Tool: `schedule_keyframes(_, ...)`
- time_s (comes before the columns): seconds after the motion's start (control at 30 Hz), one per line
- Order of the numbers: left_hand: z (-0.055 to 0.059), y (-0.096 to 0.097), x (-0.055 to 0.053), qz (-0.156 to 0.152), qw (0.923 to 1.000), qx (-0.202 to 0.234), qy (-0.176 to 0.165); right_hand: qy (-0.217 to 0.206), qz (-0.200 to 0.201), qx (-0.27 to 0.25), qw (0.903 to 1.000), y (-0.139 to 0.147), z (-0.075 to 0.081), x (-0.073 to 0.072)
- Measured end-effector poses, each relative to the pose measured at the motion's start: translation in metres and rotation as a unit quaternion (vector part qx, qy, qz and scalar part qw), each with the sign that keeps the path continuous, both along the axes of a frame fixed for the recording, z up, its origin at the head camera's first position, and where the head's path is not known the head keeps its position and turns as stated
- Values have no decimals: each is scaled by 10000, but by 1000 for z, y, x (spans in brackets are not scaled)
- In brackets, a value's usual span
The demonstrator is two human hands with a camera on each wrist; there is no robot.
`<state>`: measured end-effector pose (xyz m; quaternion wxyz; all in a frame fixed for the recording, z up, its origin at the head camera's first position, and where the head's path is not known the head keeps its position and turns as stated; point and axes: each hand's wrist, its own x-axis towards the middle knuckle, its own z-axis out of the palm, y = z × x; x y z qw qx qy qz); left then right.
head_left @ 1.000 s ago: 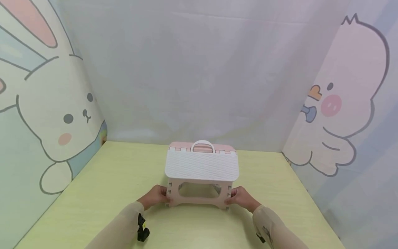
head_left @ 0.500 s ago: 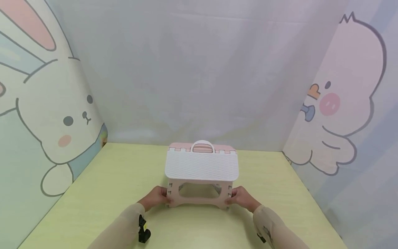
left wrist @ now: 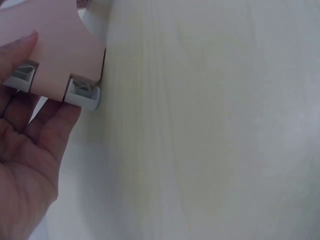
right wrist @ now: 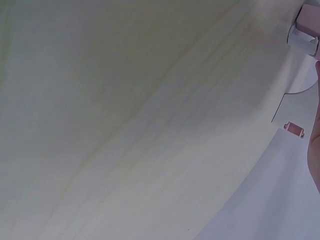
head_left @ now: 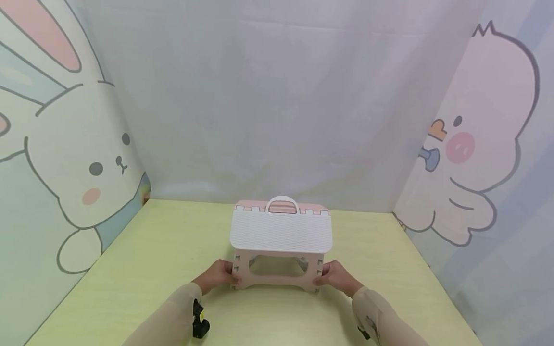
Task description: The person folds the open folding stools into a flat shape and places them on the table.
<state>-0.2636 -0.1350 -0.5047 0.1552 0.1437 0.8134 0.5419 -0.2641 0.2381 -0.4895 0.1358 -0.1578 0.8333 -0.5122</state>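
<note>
A pink and white folding step stool [head_left: 281,232] stands upright on the table in the head view, its white woven-pattern top tilted toward me and a white carry handle at the back edge. My left hand [head_left: 218,276] grips the left side of its pink front leg panel, thumb on the front face. On the opposite side my right hand [head_left: 338,276] holds the same panel near its foot. In the left wrist view the left hand [left wrist: 31,140] has its thumb over the pink panel and fingers behind the white hinge pieces. Only a sliver of the right hand [right wrist: 315,150] shows in the right wrist view.
The pale yellow wood-grain table [head_left: 173,235] spreads around the stool. A grey-white curtain [head_left: 277,105] hangs behind it, with a rabbit print [head_left: 78,158] on the left and a duck print [head_left: 484,120] on the right.
Both hands keep their hold on the stool, which stays in place. Only the head view shifts very slightly.
</note>
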Motion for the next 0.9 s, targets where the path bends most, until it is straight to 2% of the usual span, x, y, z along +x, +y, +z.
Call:
schedule_keyframes(0.6,1,0,1,61,10000,-36,-7,-38,73,-80,9999,-1,3,0)
schedule_keyframes(0.9,-4,1,1,77,9999,-57,38,-26,37,-96,9999,0,-1,1)
